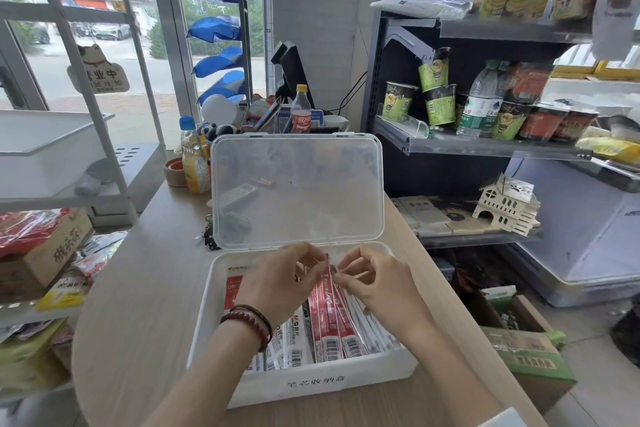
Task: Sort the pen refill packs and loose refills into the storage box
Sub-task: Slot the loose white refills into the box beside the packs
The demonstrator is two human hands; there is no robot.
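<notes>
- Head view: nearest the camera, the white storage box [311, 381] is set on the wooden counter [138, 288], with grey characters printed on its front wall.
- Inside it, white barcoded refill packs [291, 347] are laid lengthwise on the left, red refill packs [329, 319] in the middle, and thin white loose refills [374, 326] along the right side.
- A red-and-white pack [232, 291] at the far left is partly hidden by the left wrist, on which beaded bracelets [249, 322] are worn.
- The top end of one red pack is pinched between the thumb and curled fingertips of the left hand [280, 284]; its lower end is rested among the others in the box.
- The same end is pinched by the bent fingers of the right hand [377, 284], just beside the left.
- The clear lid [298, 191] is stood open, upright behind both hands.
- Beyond the lid, an orange drink bottle [194, 156], a tape roll [175, 172] and a cola bottle [300, 111] are stood on the counter.
- Cup noodles [436, 104] are shelved at the far right.
</notes>
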